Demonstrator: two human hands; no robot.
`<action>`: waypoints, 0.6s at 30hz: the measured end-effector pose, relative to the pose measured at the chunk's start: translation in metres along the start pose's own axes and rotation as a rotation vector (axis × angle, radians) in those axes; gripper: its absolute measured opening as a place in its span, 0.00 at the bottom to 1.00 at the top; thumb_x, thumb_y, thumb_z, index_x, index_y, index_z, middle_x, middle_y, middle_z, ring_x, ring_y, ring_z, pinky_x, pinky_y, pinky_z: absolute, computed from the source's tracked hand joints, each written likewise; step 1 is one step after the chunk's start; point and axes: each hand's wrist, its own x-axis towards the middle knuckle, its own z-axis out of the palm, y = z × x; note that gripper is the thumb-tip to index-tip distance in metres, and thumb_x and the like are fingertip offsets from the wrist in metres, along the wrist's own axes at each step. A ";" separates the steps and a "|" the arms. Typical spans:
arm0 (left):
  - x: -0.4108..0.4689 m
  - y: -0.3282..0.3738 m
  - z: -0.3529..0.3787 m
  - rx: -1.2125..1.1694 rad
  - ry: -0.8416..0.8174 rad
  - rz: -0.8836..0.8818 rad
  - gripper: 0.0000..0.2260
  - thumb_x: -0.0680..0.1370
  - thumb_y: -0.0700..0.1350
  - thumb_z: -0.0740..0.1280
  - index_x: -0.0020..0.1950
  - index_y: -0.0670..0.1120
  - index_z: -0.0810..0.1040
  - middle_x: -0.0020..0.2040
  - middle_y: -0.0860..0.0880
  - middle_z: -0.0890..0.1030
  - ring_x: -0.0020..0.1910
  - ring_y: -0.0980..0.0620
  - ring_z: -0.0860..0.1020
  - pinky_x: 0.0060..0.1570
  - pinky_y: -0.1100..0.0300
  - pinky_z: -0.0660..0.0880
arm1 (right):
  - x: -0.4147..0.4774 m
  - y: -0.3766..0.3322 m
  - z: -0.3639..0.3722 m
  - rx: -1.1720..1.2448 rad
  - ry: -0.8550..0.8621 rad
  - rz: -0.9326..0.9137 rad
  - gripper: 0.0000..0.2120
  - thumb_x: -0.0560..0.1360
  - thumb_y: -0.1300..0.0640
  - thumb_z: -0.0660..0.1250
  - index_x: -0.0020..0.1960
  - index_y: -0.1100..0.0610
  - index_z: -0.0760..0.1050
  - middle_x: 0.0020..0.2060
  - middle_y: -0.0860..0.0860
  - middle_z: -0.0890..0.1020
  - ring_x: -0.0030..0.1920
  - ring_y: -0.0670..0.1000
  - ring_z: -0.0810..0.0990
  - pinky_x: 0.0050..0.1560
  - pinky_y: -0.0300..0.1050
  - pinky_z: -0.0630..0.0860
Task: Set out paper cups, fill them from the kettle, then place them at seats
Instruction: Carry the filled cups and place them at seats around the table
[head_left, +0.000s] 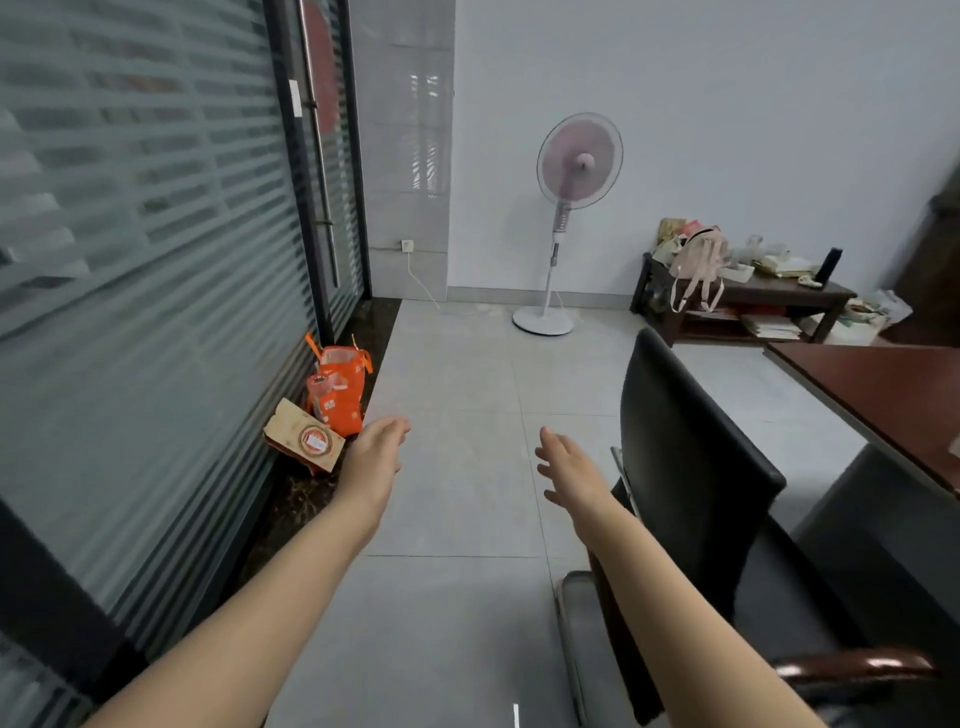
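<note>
No paper cup and no kettle show in the head view. My left hand (375, 451) reaches forward over the grey tiled floor with straight fingers and holds nothing. My right hand (569, 470) stretches out beside it, fingers relaxed, also holding nothing, just left of a black office chair (691, 467). A corner of the dark red table (878, 395) juts in at the right.
A glass partition with blinds (145, 260) runs along the left. An orange bag (337, 389) and a cardboard box (304, 439) lie at its foot. A standing fan (571, 208) is by the far wall, next to a cluttered low dark table (753, 291).
</note>
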 end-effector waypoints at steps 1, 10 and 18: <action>0.014 -0.002 0.004 -0.001 0.007 -0.001 0.06 0.81 0.46 0.60 0.56 0.50 0.74 0.60 0.49 0.77 0.56 0.51 0.74 0.63 0.50 0.70 | 0.015 -0.001 0.002 -0.015 -0.010 0.000 0.25 0.81 0.43 0.52 0.73 0.55 0.63 0.72 0.51 0.68 0.72 0.53 0.66 0.72 0.56 0.63; 0.243 -0.011 0.059 0.036 -0.071 -0.087 0.16 0.82 0.48 0.58 0.67 0.44 0.72 0.62 0.48 0.75 0.56 0.52 0.73 0.64 0.50 0.69 | 0.228 -0.040 0.029 0.005 0.019 0.048 0.25 0.81 0.43 0.52 0.74 0.55 0.63 0.72 0.50 0.67 0.72 0.52 0.65 0.72 0.56 0.62; 0.434 0.031 0.133 0.004 -0.197 -0.066 0.07 0.80 0.49 0.60 0.45 0.50 0.75 0.57 0.47 0.76 0.54 0.51 0.73 0.55 0.54 0.69 | 0.393 -0.097 0.026 0.043 0.116 0.030 0.24 0.82 0.45 0.52 0.72 0.56 0.65 0.71 0.51 0.69 0.71 0.51 0.67 0.72 0.55 0.63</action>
